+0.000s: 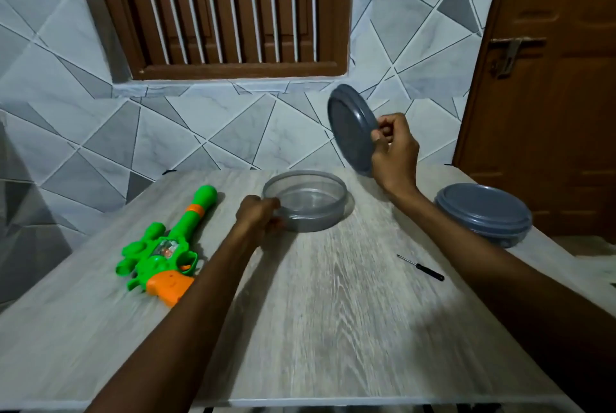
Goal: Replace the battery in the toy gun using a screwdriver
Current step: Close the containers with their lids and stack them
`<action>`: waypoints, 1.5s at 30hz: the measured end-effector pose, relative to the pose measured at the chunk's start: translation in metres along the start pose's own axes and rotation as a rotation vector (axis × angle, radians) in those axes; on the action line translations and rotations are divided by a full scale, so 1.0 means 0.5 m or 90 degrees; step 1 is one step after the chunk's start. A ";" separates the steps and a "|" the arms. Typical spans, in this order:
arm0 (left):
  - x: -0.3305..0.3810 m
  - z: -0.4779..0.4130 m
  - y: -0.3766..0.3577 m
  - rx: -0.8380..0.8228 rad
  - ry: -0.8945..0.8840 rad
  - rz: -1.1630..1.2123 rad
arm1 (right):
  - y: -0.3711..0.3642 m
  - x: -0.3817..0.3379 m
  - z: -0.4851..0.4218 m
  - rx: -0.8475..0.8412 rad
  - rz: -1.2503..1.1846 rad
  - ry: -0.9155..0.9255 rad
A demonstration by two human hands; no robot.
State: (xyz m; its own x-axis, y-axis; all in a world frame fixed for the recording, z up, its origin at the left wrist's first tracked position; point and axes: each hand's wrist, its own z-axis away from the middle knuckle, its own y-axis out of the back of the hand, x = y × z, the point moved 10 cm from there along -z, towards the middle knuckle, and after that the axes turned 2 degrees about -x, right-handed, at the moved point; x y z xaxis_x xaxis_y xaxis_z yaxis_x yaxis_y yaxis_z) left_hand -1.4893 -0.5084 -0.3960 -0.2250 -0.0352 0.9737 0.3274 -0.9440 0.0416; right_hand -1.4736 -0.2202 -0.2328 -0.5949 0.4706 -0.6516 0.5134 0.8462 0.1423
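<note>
A green and orange toy gun (166, 246) lies on the left of the wooden table, barrel pointing away from me. A small black screwdriver (421, 268) lies on the right side of the table. My left hand (258, 217) grips the near-left rim of a round clear container (308, 202) standing open at the table's far middle. My right hand (393, 149) holds the grey round lid (350, 129) up in the air, tilted on edge, above and to the right of that container. The container looks to hold nothing.
A second round container with a grey lid on (485, 214) stands at the table's (333, 329) far right. Behind the table is a tiled wall with a barred wooden window (220, 9), and a wooden door (550, 96) on the right.
</note>
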 end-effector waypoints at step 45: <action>-0.003 0.181 -0.076 -0.208 -0.034 -0.184 | -0.024 0.164 0.193 -0.405 0.303 -0.359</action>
State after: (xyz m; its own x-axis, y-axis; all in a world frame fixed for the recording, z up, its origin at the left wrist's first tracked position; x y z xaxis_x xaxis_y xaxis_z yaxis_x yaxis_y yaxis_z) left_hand -1.4184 -0.4429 -0.3788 -0.2142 0.2544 0.9431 -0.0515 -0.9671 0.2492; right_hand -1.4688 -0.2157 -0.3597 0.0565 0.7495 -0.6596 0.0957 0.6536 0.7508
